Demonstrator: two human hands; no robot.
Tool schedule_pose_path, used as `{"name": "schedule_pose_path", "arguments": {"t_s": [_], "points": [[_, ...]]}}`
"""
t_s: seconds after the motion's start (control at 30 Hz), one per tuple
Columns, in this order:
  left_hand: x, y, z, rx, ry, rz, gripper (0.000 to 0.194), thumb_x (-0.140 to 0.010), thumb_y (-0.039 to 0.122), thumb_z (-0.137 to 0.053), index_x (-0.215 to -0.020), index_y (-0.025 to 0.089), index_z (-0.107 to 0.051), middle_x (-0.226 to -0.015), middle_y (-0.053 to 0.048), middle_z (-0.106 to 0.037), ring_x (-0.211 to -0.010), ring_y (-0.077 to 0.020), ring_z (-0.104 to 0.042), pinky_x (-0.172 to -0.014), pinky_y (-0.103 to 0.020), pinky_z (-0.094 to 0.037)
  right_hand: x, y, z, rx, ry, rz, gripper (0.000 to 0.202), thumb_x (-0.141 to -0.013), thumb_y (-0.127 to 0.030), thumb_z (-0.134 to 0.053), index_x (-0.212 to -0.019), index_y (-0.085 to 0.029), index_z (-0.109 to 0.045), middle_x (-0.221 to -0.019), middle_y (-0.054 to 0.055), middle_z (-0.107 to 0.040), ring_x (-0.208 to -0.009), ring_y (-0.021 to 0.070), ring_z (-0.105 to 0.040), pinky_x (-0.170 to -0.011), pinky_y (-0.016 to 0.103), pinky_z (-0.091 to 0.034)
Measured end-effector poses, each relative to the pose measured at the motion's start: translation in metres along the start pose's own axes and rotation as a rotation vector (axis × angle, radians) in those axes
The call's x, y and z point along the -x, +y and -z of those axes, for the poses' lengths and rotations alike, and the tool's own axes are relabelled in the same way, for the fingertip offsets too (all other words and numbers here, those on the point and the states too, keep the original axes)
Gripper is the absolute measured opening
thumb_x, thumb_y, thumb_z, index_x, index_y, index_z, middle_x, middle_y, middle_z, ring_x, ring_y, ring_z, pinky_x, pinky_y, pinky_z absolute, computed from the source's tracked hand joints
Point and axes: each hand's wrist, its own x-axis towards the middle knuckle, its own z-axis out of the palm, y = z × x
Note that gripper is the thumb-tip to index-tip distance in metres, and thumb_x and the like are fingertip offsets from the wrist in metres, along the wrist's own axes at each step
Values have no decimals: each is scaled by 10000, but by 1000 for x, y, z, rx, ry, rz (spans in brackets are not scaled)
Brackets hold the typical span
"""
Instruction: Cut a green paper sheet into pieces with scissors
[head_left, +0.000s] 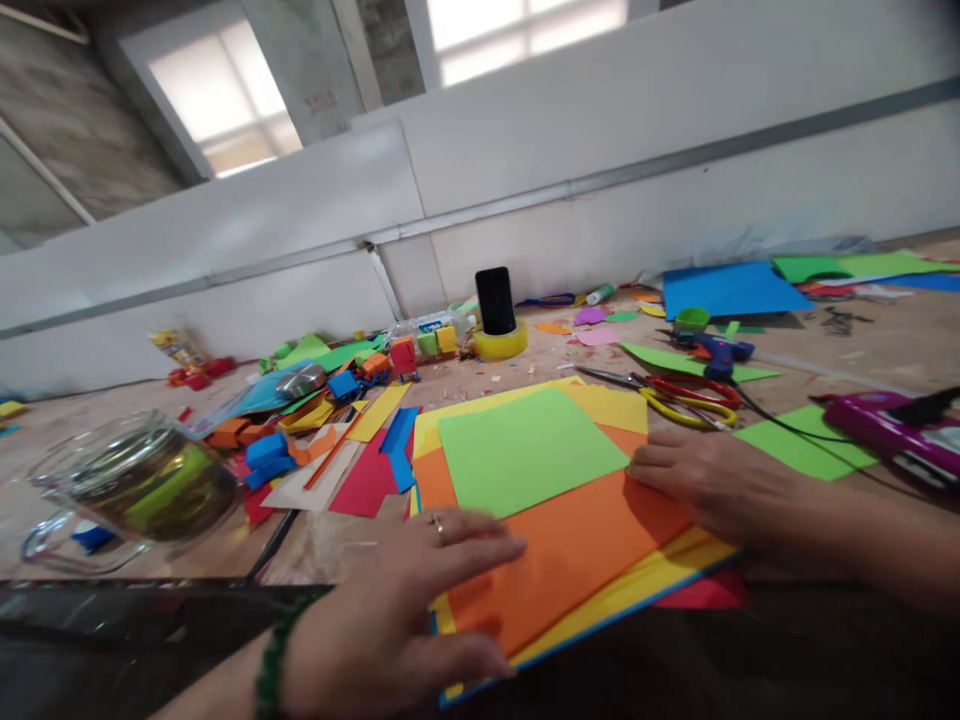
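Note:
A light green sheet lies on top of an orange sheet, with yellow sheets and a blue edge beneath them, at the table's front edge. My left hand, with a ring and a green bracelet, rests its spread fingers on the lower left of the orange sheet. At the right side of the stack, my right hand has its fingers bent together over the papers' edge, by the corner of the green sheet. What its fingertips pinch, if anything, is hidden.
A glass mug of tea stands at the left. Scissors, a blue glue gun and a purple device lie right. Behind are a phone in a tape roll and a blue sheet; folded paper pieces lie left.

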Motion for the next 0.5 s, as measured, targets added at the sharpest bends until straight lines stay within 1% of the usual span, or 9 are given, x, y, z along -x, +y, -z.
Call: {"name": "schedule_pose_path", "arguments": {"t_s": [0.03, 0.07, 0.1, 0.17, 0.3, 0.33, 0.4, 0.43, 0.5], "points": [[-7, -5, -8, -117, 18, 45, 783, -785, 741, -502, -1411, 270, -490, -1476, -176, -450, -1325, -364, -450, -1074, -539, -377, -1, -2, 1, -7, -11, -6, 252, -800, -17, -458, -797, -177, -653, -797, 95, -635, -777, 222, -552, -661, 332, -385], [-13, -10, -16, -197, -52, 66, 966, -679, 795, -567, -1471, 269, -395, -1557, -199, -292, -1394, -431, -322, -1086, -630, -305, -1, -3, 1, -11, -13, -12, 253, -784, -5, -457, -788, -175, -644, -794, 96, -630, -779, 226, -544, -661, 339, -375], [-19, -16, -24, -245, -128, 85, 1073, -633, 810, -595, -1507, 255, -313, -1583, -220, -189, -1424, -460, -232, -1083, -673, -264, -1, -5, 0, -12, -3, -16, 251, -767, 3, -460, -780, -175, -636, -794, 94, -625, -778, 227, -536, -661, 342, -365], [-26, -25, -35, -317, -174, 120, 1197, -564, 804, -659, -1534, 269, -205, -1593, -234, -94, -1435, -484, -153, -1069, -729, -202, 0, -9, -3, -9, 52, -22, 243, -737, 10, -470, -770, -176, -622, -788, 86, -615, -766, 223, -521, -653, 339, -350], [-28, -27, -48, -412, -149, 105, 1162, -608, 635, -769, -1538, 318, -149, -1587, -235, -98, -1427, -489, -159, -1054, -751, -196, 5, -14, -14, 13, 162, -72, 200, -781, -19, -482, -759, -174, -606, -776, 78, -592, -737, 213, -498, -631, 324, -326], [-28, -24, -52, -433, -156, 84, 1113, -654, 574, -770, -1540, 305, -152, -1581, -243, -101, -1428, -490, -145, -1055, -745, -208, 5, -15, -16, 28, 177, -82, 188, -788, -29, -489, -754, -176, -601, -771, 77, -587, -735, 215, -493, -628, 323, -319], [-31, -16, -62, -465, -175, 19, 867, -811, 440, -682, -1526, 343, -202, -1571, -225, -165, -1433, -462, -167, -1050, -732, -246, 5, -16, -19, 54, 192, -91, 172, -790, -41, -502, -745, -181, -590, -764, 73, -580, -730, 216, -489, -624, 323, -308], [-33, -13, -65, -467, -173, 0, 802, -866, 441, -614, -1533, 329, -182, -1569, -228, -166, -1437, -450, -174, -1055, -722, -252, 4, -17, -18, 62, 190, -93, 170, -789, -42, -503, -741, -182, -588, -762, 72, -579, -724, 214, -489, -623, 322, -306], [-38, -7, -68, -450, -155, 30, 841, -857, 563, -566, -1541, 294, -158, -1569, -241, -158, -1431, -452, -203, -1065, -704, -267, 1, -17, -15, 73, 175, -105, 168, -788, -45, -502, -741, -178, -593, -763, 73, -582, -712, 206, -498, -618, 318, -307]]}}
